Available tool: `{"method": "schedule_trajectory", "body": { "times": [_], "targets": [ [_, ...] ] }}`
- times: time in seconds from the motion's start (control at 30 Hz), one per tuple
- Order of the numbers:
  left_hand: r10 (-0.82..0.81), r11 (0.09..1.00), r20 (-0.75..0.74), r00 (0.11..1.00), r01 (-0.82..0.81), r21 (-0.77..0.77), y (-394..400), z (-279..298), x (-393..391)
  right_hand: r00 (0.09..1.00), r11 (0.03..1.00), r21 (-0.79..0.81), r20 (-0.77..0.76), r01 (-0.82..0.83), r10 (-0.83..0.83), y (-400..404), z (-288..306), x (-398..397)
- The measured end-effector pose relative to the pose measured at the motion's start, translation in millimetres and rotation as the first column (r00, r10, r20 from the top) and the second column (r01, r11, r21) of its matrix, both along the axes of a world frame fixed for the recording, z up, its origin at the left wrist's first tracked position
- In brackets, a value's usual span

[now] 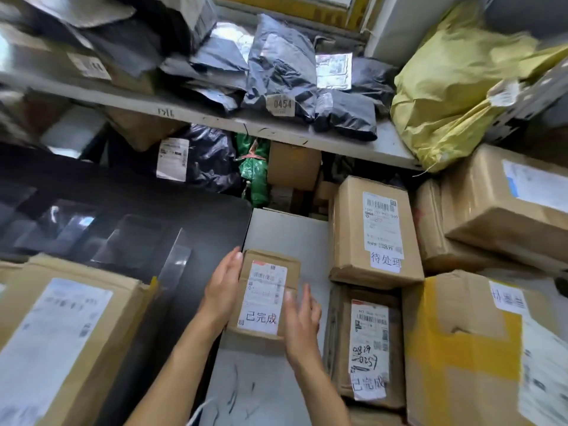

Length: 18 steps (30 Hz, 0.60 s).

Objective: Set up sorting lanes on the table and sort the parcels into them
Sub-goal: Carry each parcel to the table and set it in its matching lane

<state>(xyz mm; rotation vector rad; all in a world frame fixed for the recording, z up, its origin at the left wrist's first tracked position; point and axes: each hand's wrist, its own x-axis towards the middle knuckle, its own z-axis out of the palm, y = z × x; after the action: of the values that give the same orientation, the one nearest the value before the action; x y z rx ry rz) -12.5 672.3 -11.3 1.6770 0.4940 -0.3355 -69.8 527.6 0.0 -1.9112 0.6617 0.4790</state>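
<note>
We are in a cramped parcel depot or courier pick-up point. Taped cartons (pixel 376 232) with barcode waybills and handwritten status slips crowd a grey table (pixel 285 232) near us, more stacked at right. On the far shelf (pixel 215 118) lie black poly mailers (pixel 281 66), one tagged 0454 (pixel 282 104), beside a bulging yellow sack (pixel 455 87). More bags sit below the shelf.

A grey table (pixel 285 232) carries three labelled cardboard boxes (pixel 264 295), while the shelf (pixel 215 118) above holds dark mailer bags (pixel 281 69).
</note>
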Motion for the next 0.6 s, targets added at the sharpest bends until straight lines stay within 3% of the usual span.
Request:
{"method": "schedule_trajectory", "body": {
  "times": [0.07,0.13,0.3,0.6],
  "targets": [
    [-0.016,1.000,-0.048,0.999,0.017,0.025,-1,9,-8,0.979,0.916,0.350,-0.120,0.195,-0.163,-7,-1,11],
    [-0.075,0.996,-0.102,0.992,0.079,0.035,-2,18,-15,0.974,0.852,0.476,-0.154,0.218,-0.164,-11,17,17],
    [-0.103,0.988,-0.068,0.992,0.094,-0.122,-1,31,-30,0.977,0.833,0.521,-0.190,0.186,-0.099,-14,68,2],
    [-0.133,0.990,0.153,0.979,0.137,-0.016,-11,97,-79,0.995,0.838,0.537,-0.028,0.099,-0.099,-28,94,-54]
  ]
}}
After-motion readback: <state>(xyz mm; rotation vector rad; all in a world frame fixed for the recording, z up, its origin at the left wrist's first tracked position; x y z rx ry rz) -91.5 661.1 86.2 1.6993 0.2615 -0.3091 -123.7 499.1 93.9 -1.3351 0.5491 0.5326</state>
